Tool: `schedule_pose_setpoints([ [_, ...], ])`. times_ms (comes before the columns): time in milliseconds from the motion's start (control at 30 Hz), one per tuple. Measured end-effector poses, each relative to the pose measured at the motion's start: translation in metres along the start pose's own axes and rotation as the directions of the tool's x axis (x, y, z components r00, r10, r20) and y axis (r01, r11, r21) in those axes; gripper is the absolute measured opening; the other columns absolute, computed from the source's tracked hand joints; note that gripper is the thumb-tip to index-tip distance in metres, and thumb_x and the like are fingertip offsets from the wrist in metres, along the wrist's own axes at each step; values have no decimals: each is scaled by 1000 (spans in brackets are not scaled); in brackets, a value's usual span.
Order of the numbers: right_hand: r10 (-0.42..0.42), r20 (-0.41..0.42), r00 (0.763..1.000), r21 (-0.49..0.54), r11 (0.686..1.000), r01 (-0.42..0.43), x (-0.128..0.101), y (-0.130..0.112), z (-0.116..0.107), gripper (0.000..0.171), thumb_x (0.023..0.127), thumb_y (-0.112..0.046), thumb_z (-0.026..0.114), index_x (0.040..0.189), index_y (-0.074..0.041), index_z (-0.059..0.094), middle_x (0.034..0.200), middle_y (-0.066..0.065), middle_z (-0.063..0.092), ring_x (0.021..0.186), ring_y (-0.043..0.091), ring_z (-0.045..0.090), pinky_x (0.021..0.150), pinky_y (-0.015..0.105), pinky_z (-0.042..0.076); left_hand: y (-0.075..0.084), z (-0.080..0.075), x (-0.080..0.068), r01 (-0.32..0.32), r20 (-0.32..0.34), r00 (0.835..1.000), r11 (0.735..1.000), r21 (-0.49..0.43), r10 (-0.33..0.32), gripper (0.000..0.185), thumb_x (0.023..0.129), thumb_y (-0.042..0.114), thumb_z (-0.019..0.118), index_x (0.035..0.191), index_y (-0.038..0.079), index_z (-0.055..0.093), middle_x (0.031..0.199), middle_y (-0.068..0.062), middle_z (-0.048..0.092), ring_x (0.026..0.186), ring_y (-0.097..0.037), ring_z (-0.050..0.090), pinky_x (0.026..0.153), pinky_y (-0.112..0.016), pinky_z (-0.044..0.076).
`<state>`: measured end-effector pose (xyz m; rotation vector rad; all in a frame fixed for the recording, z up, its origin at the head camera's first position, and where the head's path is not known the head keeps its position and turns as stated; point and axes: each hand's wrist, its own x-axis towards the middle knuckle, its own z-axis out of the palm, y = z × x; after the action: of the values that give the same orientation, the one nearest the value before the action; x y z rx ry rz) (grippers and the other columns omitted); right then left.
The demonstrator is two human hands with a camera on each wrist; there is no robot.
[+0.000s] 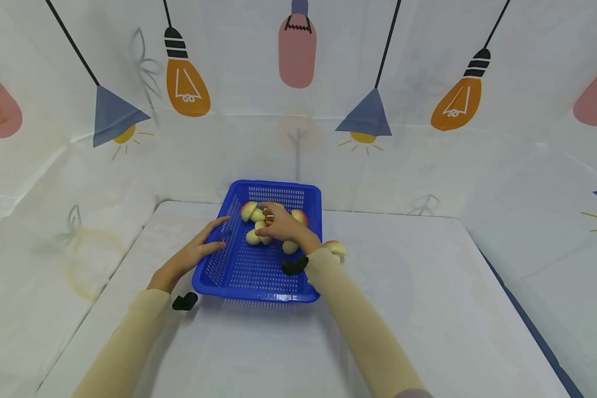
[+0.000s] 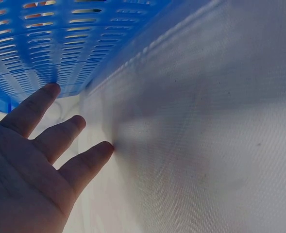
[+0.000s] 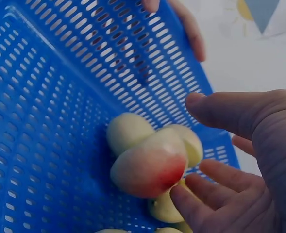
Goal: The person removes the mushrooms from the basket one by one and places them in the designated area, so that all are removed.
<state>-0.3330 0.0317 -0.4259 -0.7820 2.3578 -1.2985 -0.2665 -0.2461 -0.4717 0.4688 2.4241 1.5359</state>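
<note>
A blue slotted basket [image 1: 239, 271] stands on the white table and holds several yellow-and-red peach-like fruits [image 1: 252, 212]. My right hand [image 1: 273, 221] reaches into the basket, fingers spread just above the fruits. In the right wrist view the right hand [image 3: 193, 145] hovers beside a red-blushed fruit [image 3: 150, 167], thumb and fingers apart and holding nothing. My left hand [image 1: 218, 235] lies flat against the basket's left rim with straight fingers. The left wrist view shows those fingers [image 2: 60, 131] by the basket wall [image 2: 45, 43].
One more fruit [image 1: 336, 249] lies on the table [image 1: 428, 309] just outside the basket's right rim, behind my right wrist. White walls printed with lamps close in the table on three sides. Black straps [image 1: 185, 301] sit on both wrists.
</note>
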Motion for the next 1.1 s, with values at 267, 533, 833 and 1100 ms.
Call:
schedule_pose_setpoints([
  [267, 45, 6, 999, -139, 989, -43, 12, 2, 9, 74, 92, -17, 77, 154, -2, 40, 147, 25, 53, 134, 37, 55, 107, 43, 49, 1, -1, -2, -5, -2, 1000, 1000, 9, 5, 73, 103, 24, 52, 166, 27, 15, 170, -22, 11, 142, -48, 36, 110, -66, 34],
  [533, 112, 24, 993, -10, 994, -111, 18, 6, 22, 69, 91, -12, 77, 152, -4, 44, 131, 20, 62, 103, 27, 69, 101, 42, 52, 1, 1, -1, 1, -5, 1000, 1000, 6, -1, 71, 104, 24, 51, 166, 29, 16, 170, -21, 11, 140, -48, 41, 109, -64, 38],
  [833, 116, 7, 993, 12, 993, -116, 20, 6, 31, 61, 94, -11, 71, 150, -6, 48, 152, 17, 51, 119, 27, 61, 103, 42, 49, 0, 1, 0, -16, -9, 1000, 1000, -5, 15, 69, 104, 21, 51, 165, 27, 19, 170, -20, 12, 130, -47, 50, 100, -50, 47],
  [1100, 20, 7, 1000, -125, 992, -19, 26, 8, 34, 51, 94, -6, 65, 145, -5, 56, 148, 11, 58, 132, 23, 54, 113, 36, 41, 0, 1, -1, -25, -14, 1000, 1000, 1, 25, 69, 104, 21, 51, 165, 26, 19, 171, -19, 10, 136, -47, 44, 107, -59, 39],
])
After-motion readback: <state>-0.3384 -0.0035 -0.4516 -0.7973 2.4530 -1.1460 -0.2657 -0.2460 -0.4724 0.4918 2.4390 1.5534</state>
